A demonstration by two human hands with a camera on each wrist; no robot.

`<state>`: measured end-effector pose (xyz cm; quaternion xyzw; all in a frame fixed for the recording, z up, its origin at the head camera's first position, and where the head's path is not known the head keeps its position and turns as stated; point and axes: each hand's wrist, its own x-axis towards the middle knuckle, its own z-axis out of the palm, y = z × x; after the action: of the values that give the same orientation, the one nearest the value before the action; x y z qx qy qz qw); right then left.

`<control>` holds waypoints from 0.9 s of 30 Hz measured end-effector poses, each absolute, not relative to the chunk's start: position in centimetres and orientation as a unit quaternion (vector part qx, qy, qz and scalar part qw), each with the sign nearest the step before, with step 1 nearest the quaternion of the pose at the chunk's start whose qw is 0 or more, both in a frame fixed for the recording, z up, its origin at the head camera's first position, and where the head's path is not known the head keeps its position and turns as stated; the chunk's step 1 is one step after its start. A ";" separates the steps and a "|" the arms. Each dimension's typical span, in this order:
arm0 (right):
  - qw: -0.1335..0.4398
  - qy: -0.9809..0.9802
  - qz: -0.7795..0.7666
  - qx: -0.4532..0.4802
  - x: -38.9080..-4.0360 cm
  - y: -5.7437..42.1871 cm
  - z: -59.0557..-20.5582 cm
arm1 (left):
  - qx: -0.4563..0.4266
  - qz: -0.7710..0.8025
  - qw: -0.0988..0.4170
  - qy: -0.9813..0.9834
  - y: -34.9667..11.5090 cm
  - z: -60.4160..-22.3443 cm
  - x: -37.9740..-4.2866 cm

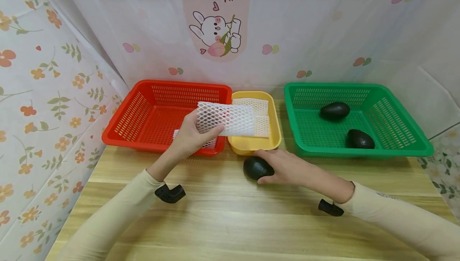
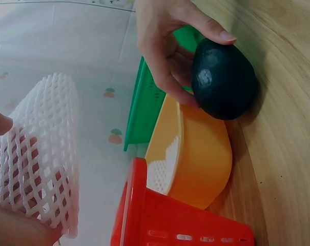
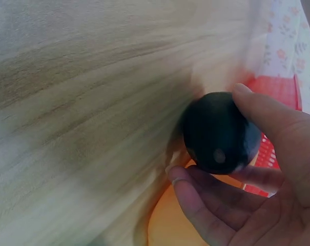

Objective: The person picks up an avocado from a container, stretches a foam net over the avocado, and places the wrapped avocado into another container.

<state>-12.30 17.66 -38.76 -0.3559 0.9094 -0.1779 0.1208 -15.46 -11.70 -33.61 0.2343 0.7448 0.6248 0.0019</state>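
My left hand [image 1: 190, 133] holds a white foam net sleeve [image 1: 233, 119] over the gap between the red and yellow containers. Its thumb lies outside the mesh, and fingers show through the holes in the left wrist view. My right hand [image 1: 284, 167] grips a dark avocado [image 1: 257, 168] low over the table, in front of the yellow bin. In the right wrist view the thumb is on one side of the avocado [image 3: 221, 133] and the fingers curl round the other. Two more avocados, one farther back [image 1: 335, 111] and one nearer the front [image 1: 360, 139], lie in the green basket [image 1: 359, 152].
The red basket [image 1: 143, 143] on the left has white foam netting [image 1: 210, 143] near its front right corner. Between the baskets stands a small yellow bin [image 1: 248, 146] with more foam nets [image 1: 262, 125] inside. Everything stands on a wooden table [image 1: 223, 221], with a printed curtain [image 1: 151, 25] behind.
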 end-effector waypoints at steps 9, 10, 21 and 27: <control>0.108 0.902 -0.182 -0.375 -12.3 17.5 -39.3 | 0.233 0.618 -0.011 0.750 -11.6 -33.5 -15.4; 0.107 0.901 -0.184 -0.378 -12.3 17.6 -39.3 | 0.235 0.621 -0.012 0.748 -11.6 -33.5 -15.4; 0.103 0.894 -0.245 -0.361 -12.1 18.8 -36.9 | 0.237 0.643 0.003 0.728 -11.6 -33.3 -15.4; 0.063 0.890 -0.291 -0.346 -12.2 19.7 -33.7 | 0.244 0.650 -0.004 0.720 -11.7 -33.3 -15.5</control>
<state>-12.20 19.68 -33.71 -0.3460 0.8898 -0.2909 0.0632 -15.49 -11.66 -33.25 0.2436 0.7199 0.6499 -0.0039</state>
